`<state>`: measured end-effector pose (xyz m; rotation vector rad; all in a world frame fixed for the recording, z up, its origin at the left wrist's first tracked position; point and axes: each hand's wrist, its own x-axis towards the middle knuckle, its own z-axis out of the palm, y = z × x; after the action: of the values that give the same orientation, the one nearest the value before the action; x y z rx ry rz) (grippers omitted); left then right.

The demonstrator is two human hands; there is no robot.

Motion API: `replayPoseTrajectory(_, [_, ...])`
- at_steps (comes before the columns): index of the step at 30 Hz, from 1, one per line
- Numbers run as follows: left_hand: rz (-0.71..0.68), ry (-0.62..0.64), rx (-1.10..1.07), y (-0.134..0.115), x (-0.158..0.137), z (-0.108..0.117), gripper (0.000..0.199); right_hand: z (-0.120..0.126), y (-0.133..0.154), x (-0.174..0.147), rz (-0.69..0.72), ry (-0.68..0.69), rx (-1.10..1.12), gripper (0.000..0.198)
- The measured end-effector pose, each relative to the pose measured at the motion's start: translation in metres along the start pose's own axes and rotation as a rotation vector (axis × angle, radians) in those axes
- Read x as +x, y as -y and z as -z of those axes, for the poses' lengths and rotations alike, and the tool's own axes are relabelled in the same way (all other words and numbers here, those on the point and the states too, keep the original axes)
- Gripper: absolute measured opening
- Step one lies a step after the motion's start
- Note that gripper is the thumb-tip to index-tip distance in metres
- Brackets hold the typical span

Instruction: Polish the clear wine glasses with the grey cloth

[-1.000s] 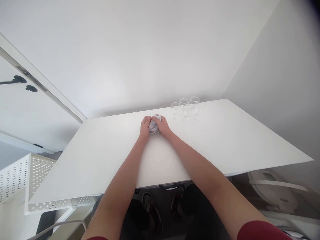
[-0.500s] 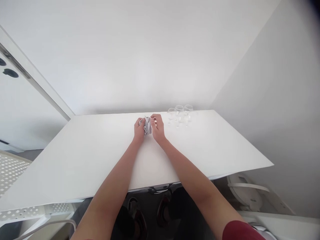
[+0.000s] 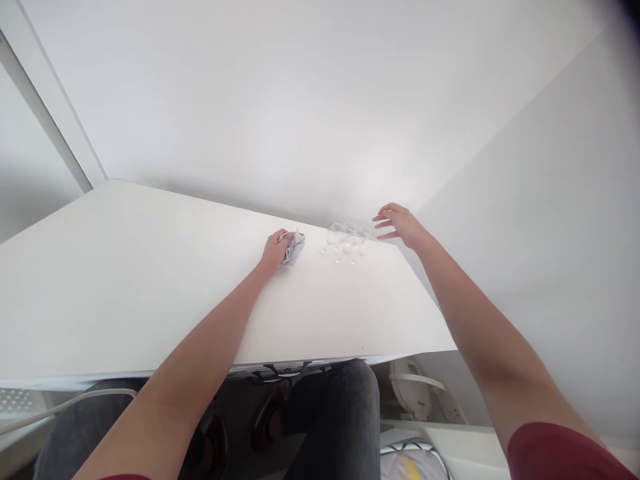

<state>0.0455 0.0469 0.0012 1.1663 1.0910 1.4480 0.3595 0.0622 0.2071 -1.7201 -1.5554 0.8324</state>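
A crumpled light grey cloth [image 3: 295,249] is gripped in my left hand [image 3: 275,251], over the far middle part of the white table [image 3: 210,293]. To the right of the cloth, several clear stemmed glasses [image 3: 349,241] stand close together near the table's back edge. My right hand [image 3: 399,225] is just right of the glasses, its fingers spread and pointing left toward them. Nothing shows between those fingers, and I cannot tell whether a fingertip touches a glass.
A white wall [image 3: 280,120] rises behind the table, and a grey side wall [image 3: 560,187] stands at the right. Below the table's right end is a white curved object [image 3: 413,390]. A pale cable [image 3: 65,403] runs at the lower left.
My right hand has left the cloth and moved right to the far side of the glasses, its fingers opening. My left hand keeps the cloth. The view has turned and tilted.
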Motion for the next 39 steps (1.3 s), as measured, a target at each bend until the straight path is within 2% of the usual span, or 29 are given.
replayPoseTrajectory(2, [0.021, 0.036, 0.008, -0.001, -0.002, 0.0, 0.035, 0.011, -0.004, 0.01, -0.066, 0.087, -0.032, 0.015])
replayPoseTrajectory(5, [0.056, 0.078, 0.034, -0.003, -0.005, 0.0, 0.033, 0.015, -0.005, 0.018, -0.075, 0.17, -0.074, 0.021])
replayPoseTrajectory(12, [0.067, 0.091, 0.014, -0.002, -0.005, 0.001, 0.033, 0.003, 0.005, 0.029, -0.151, 0.375, -0.224, 0.039])
replayPoseTrajectory(18, [0.036, 0.087, 0.05, -0.001, -0.005, 0.001, 0.032, -0.006, -0.001, 0.036, -0.145, 0.522, -0.314, 0.041])
replayPoseTrajectory(21, [0.018, 0.086, 0.061, -0.003, -0.006, 0.0, 0.031, -0.01, -0.003, 0.037, -0.12, 0.531, -0.333, 0.046])
replayPoseTrajectory(25, [0.005, 0.079, 0.055, -0.005, -0.007, -0.001, 0.03, -0.014, -0.001, 0.039, -0.125, 0.461, -0.322, 0.047])
replayPoseTrajectory(34, [0.03, 0.099, 0.069, -0.006, -0.007, -0.001, 0.03, -0.017, 0.008, 0.033, -0.091, 0.498, -0.361, 0.037])
replayPoseTrajectory(39, [0.021, 0.112, 0.093, -0.004, -0.005, -0.002, 0.029, -0.021, 0.003, 0.033, -0.09, 0.515, -0.393, 0.025])
